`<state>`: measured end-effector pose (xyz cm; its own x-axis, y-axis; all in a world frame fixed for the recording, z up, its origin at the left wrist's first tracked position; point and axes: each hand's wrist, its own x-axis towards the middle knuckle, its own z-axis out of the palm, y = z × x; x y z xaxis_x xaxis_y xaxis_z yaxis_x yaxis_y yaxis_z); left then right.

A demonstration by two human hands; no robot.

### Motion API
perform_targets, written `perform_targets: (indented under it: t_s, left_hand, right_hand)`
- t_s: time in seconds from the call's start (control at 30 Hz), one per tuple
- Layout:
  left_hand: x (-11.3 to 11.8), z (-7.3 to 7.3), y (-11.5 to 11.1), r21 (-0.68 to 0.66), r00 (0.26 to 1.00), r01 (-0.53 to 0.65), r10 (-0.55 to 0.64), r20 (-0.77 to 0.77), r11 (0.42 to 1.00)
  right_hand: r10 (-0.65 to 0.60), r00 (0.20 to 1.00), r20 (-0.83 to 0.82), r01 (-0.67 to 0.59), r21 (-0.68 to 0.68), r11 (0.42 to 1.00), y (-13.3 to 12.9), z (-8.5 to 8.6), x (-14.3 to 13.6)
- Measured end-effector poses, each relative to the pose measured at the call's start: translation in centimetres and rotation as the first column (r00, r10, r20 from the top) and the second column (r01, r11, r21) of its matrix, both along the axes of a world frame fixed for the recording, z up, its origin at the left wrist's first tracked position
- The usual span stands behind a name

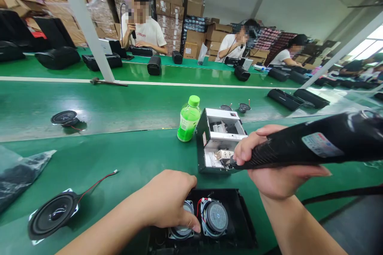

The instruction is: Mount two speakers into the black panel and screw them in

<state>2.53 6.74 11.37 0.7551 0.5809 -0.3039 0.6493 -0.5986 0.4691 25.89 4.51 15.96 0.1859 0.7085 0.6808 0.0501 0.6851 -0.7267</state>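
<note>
Two round speaker drivers (206,218) seated side by side in black plastic speaker housing (239,215), at 6 o'clock on green bench (119,155), near edge. Left hand (167,199) draped over left driver, fingertips (193,225) pressed on its metal back; grip curled shut around driver rim, not lifting. Right hand (269,163) wrapped tight round black barrel of powered screwdriver (314,143), tip pointing to 9 o'clock, just above small silver metal box (220,139) with open top.

Handling judgement: drivers look dense for size, magnet heavy, frame stiff; paper cone and red lead wires fragile. Best held by frame rim or magnet back, never cone face or wires. Housing likely light, rigid, smooth; could slide on bench unless pinned down.

Loose black cone speaker with red wire (54,215) at 8 o'clock, cone up, well apart from housing. Green plastic bottle (188,119) at 12 o'clock, just beside silver box. Another small speaker (64,118) far left on belt. Other people seated across far bench, hands well apart.
</note>
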Motion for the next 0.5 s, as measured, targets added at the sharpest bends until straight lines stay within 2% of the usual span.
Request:
perform_targets:
  t_s: [0.23,0.5]
  left_hand:
    - [0.09,0.14,0.18,-0.025,1.000,-0.001,0.000,-0.009,1.000]
    - [0.06,0.23,0.26,-0.020,1.000,0.003,-0.003,-0.010,1.000]
  right_hand:
    - [-0.009,0.996,-0.094,-0.003,-0.128,0.992,-0.30,0.79,0.03]
    - [0.003,0.993,-0.114,-0.021,-0.152,0.988,-0.63,0.80,0.61]
